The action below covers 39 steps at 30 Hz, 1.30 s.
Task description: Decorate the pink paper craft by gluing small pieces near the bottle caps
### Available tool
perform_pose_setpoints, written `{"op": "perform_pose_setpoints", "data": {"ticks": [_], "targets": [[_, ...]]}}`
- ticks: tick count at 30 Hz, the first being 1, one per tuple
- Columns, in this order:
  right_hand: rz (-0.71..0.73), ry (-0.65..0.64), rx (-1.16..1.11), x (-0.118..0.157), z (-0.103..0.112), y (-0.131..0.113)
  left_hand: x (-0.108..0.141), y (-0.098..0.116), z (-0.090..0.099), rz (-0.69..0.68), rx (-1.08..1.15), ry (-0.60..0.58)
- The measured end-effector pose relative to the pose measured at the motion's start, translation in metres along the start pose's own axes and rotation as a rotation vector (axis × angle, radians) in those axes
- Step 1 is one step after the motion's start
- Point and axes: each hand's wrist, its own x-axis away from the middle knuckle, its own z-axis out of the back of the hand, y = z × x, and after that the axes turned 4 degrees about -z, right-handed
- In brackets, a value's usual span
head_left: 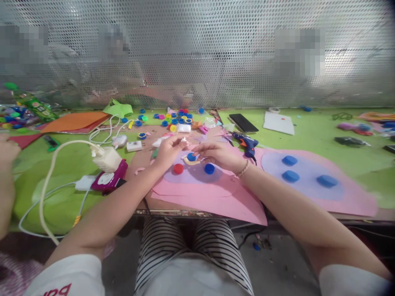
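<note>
One green-covered table [314, 139], cut off at both sides. On it, pink paper [243, 205] bears a lilac paper disc [191, 177] — partly hidden by the hands. Right hand [220, 155]: fingertips narrowed beside a cream curved strip [194, 163], at a blue bottle cap [191, 156] over the disc; whether gripped or merely touched, cannot tell. Left hand [169, 151]: fingers pinched on a small white piece [184, 140] — too small to identify.
</note>
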Motion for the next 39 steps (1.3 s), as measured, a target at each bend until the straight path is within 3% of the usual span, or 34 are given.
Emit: {"op": "perform_pose_setpoints", "data": {"ticks": [8, 13, 21, 24, 27, 30, 34, 37, 39], "targets": [[-0.026, -0.01, 0.049, -0.001, -0.001, 0.002, -0.005, -0.018, 0.002, 0.092, 0.196, 0.024], [-0.058, 0.063, 0.082, 0.002, -0.007, -0.005, -0.005, -0.018, 0.001, 0.064, 0.189, 0.042], [-0.03, 0.076, 0.134, -0.001, -0.005, -0.003, -0.004, -0.017, -0.001, 0.047, 0.088, 0.123], [0.034, 0.131, 0.23, 0.001, -0.003, -0.004, -0.003, -0.013, -0.002, 0.09, 0.046, 0.119], [0.137, 0.269, 0.487, 0.006, 0.004, -0.013, -0.003, -0.01, -0.003, 0.14, 0.098, 0.067], [0.208, 0.548, 0.827, 0.005, 0.027, -0.032, -0.003, -0.009, -0.003, 0.152, 0.148, 0.02], [-0.019, 0.785, 1.164, -0.01, 0.092, -0.057, 0.0, -0.006, -0.002, 0.116, 0.124, -0.02], [-0.237, 0.811, 1.548, -0.02, 0.147, -0.063, 0.003, -0.005, -0.002, 0.052, 0.101, -0.065], [-0.368, 0.828, 1.536, -0.024, 0.176, -0.059, 0.004, -0.005, -0.001, 0.049, 0.093, -0.077]]}}
